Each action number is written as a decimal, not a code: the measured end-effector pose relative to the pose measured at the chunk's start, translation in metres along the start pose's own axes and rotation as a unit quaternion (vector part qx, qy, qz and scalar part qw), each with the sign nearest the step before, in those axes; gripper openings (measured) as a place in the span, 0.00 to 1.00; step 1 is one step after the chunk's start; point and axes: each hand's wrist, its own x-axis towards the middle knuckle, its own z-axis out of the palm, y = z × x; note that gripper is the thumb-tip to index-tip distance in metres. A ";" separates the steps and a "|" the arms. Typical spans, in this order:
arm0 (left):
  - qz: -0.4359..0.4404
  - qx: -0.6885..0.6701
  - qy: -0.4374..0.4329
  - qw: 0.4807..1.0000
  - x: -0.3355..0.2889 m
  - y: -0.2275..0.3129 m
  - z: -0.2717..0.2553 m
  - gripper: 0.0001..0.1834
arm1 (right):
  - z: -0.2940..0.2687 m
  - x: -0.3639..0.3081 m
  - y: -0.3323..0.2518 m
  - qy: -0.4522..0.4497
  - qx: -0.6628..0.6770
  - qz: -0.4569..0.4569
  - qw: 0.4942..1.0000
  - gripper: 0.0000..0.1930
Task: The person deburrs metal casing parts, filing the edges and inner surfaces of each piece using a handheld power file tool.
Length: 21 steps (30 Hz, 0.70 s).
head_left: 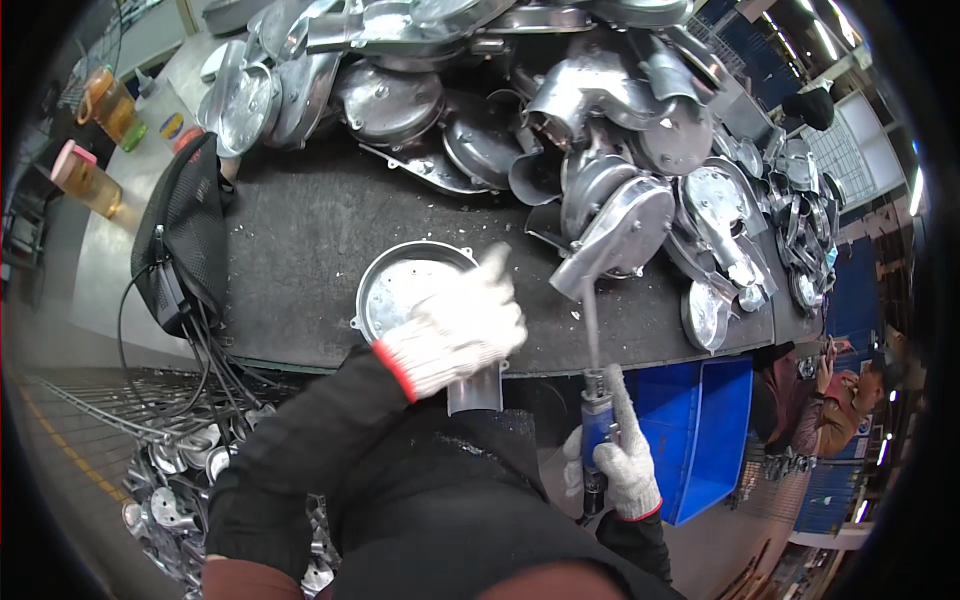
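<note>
A round silver metal casting with a short spout lies at the near edge of the dark worktop, its hollow side up. Over its right part is my left hand in a white glove with a red cuff. Motion smears its fingers, so their grip is unclear. My right hand, gloved too, is wrapped round a blue and black hand-held power tool in front of the table edge. From the tool a long thin rod points away from me, its tip near a piled casting.
Similar castings are heaped along the far side and right of the worktop. A black mesh bag with cables stands left, near drink bottles. Blue bins sit at lower right, a wire basket of castings at lower left. Another person is far right.
</note>
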 end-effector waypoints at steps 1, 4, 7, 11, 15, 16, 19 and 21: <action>0.059 -0.045 -0.114 0.991 0.009 -0.001 -0.008 0.05 | -0.003 -0.008 0.000 -0.002 0.009 -0.019 1.000 0.55; 0.013 -0.016 0.040 0.999 0.019 -0.014 -0.044 0.05 | -0.013 -0.034 -0.002 -0.030 -0.030 0.006 0.999 0.54; -0.185 0.084 0.123 0.971 -0.001 -0.012 -0.080 0.13 | -0.021 -0.043 0.005 -0.070 -0.048 -0.012 0.996 0.53; -0.545 -0.120 0.079 0.826 -0.038 0.020 -0.093 0.18 | -0.014 -0.027 0.014 -0.118 -0.123 0.042 0.985 0.51; -0.614 -0.201 0.135 0.751 -0.065 0.036 -0.083 0.24 | 0.016 -0.002 0.007 -0.201 -0.268 0.073 0.939 0.47; -0.583 -0.201 0.177 0.767 -0.072 0.038 -0.080 0.24 | 0.024 0.003 0.005 -0.201 -0.286 0.079 0.934 0.47; -0.591 -0.193 0.195 0.758 -0.087 0.039 -0.069 0.23 | 0.044 0.011 0.002 -0.201 -0.300 0.082 0.929 0.45; -0.591 -0.183 0.202 0.759 -0.091 0.037 -0.063 0.23 | 0.051 0.019 0.001 -0.212 -0.235 0.096 0.944 0.46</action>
